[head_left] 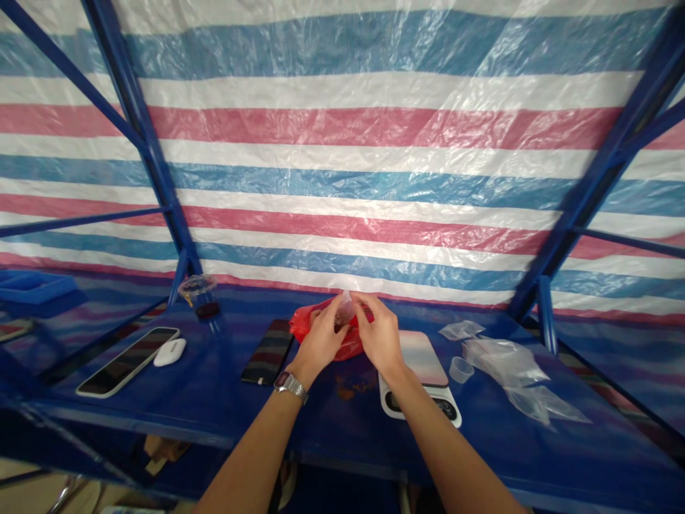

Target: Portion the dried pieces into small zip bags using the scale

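Between my two hands is a small clear plastic bag [346, 308], held up over a red plastic bag [350, 348] on the blue table. My left hand [322, 332], with a metal watch at the wrist, pinches the small bag's left side. Fingers of my right hand [379, 332] are closed on its right side. What the small bag contains is too small to make out. Under my right forearm sits a white kitchen scale [422, 360], partly covered by the arm. My hands hide part of the red bag.
Right of the scale are a small plastic cup [461, 370] and several clear bags [506, 360]. To the left lie a dark phone [268, 352], another phone [128, 362], a white earbud case [170, 353] and a lidded drink cup [206, 296]. Brown crumbs [347, 389] lie near the front.
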{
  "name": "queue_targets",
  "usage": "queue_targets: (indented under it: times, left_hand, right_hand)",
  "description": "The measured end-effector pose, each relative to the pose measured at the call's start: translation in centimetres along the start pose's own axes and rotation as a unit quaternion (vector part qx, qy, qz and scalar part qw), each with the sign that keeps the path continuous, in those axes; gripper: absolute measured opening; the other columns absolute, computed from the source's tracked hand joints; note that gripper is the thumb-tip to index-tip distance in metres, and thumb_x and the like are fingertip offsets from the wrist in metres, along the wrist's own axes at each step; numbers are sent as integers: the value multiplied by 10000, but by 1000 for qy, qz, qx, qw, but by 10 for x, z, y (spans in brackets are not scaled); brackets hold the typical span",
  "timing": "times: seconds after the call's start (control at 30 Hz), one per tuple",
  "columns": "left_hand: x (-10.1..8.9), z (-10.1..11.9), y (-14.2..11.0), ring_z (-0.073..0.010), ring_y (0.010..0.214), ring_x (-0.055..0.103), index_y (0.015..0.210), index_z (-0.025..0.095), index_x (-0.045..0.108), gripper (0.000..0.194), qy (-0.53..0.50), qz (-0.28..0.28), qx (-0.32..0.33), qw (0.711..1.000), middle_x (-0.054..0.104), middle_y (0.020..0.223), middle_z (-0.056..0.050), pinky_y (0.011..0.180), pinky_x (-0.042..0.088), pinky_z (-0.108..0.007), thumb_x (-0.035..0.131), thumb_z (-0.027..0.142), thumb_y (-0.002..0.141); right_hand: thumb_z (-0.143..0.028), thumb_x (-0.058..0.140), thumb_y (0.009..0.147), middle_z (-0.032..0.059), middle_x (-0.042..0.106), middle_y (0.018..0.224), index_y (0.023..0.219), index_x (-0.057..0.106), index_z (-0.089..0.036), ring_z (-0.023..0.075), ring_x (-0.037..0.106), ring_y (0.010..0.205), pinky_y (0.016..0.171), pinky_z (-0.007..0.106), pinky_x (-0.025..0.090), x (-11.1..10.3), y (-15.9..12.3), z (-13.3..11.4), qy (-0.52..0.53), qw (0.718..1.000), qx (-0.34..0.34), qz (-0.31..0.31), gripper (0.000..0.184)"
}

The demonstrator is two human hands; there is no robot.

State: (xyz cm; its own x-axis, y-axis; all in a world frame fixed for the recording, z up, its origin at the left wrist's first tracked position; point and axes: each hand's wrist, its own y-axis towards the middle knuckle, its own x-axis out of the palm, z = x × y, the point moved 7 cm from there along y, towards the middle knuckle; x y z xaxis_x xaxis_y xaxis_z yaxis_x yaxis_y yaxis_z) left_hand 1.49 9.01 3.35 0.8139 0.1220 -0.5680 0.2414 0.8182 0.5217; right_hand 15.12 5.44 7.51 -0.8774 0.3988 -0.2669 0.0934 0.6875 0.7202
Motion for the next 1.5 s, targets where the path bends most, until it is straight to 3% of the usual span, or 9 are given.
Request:
queue_targets:
  times: [0.17, 0.3, 0.47, 0.63, 0.83, 0.97, 1.2, 1.37, 1.5]
  left_hand:
    - [-3, 2, 2, -302, 1315, 604, 1537, 237, 456, 651, -13, 21, 4, 1000, 653, 1418, -131, 1170, 433, -531, 597, 130, 911]
    - [-1, 3, 3, -298, 1330, 595, 1536, 244, 454, 670, -29, 25, 12, 999, 635, 1443, -122, 1167, 444, -507, 622, 133, 898]
    - [-1, 3, 3, -292, 1339, 595, 1593, 252, 339, 727, -45, 36, 9, 998, 587, 1495, -142, 1166, 443, -493, 619, 183, 925]
    - [4, 13, -1, -288, 1461, 469, 1623, 245, 271, 745, -7, 2, 49, 999, 479, 1596, -140, 1211, 377, -479, 570, 169, 944]
    - [5, 8, 3, -300, 1321, 591, 1615, 235, 305, 711, -30, 12, 30, 999, 599, 1466, -164, 1144, 449, -525, 537, 144, 949]
    - [7, 11, 3, -303, 1285, 612, 1632, 243, 269, 765, -40, 16, 39, 998, 619, 1440, -158, 1132, 459, -537, 562, 133, 935]
    - [3, 13, 6, -287, 1292, 612, 1583, 264, 370, 664, -30, 42, 46, 998, 597, 1473, -140, 1124, 476, -513, 540, 132, 955]
    - [-1, 12, 3, -275, 1269, 621, 1572, 276, 363, 704, -26, 71, 25, 997, 643, 1368, -126, 1107, 492, -479, 656, 229, 934]
    - [-2, 25, -1, -244, 1249, 632, 1549, 277, 395, 617, -15, 73, 45, 996, 640, 1346, -111, 1099, 509, -433, 621, 271, 975]
  right_hand:
    - [-244, 492, 986, 73, 779, 1114, 1078, 735, -227, 228, 723, 1043, 980, 371, 553, -6, -2, -1, -1, 1000, 0, 23, 260]
    - [-273, 535, 989, 73, 767, 1180, 1156, 724, -229, 227, 722, 1084, 1015, 375, 546, -7, -4, 4, 17, 1000, 13, 1, 256]
    - [-314, 635, 952, 68, 744, 1273, 1276, 687, -237, 230, 720, 1130, 1047, 379, 541, -4, -7, 16, 42, 998, 36, -37, 337]
    - [-299, 590, 969, 71, 784, 1160, 1169, 725, -218, 226, 751, 1043, 995, 377, 568, -5, -8, 21, 38, 997, 53, -30, 255]
    - [-317, 591, 963, 65, 798, 1103, 1083, 746, -224, 241, 759, 1005, 966, 392, 581, -10, -6, 20, 26, 999, 40, 0, 217]
    - [-325, 602, 951, 62, 803, 1080, 1078, 744, -230, 241, 764, 984, 950, 390, 592, -10, -5, 24, 38, 998, 45, 3, 212]
    - [-324, 598, 950, 67, 795, 1087, 1095, 730, -231, 238, 757, 994, 950, 393, 586, -15, -5, 21, 40, 998, 38, 11, 218]
    - [-361, 617, 921, 93, 782, 1049, 1170, 704, -199, 237, 750, 886, 816, 376, 609, -34, -4, 34, 32, 994, 81, 67, 309]
    - [-392, 626, 906, 120, 753, 1090, 1198, 686, -179, 225, 729, 820, 700, 351, 608, -44, -6, 49, 20, 992, 108, 59, 366]
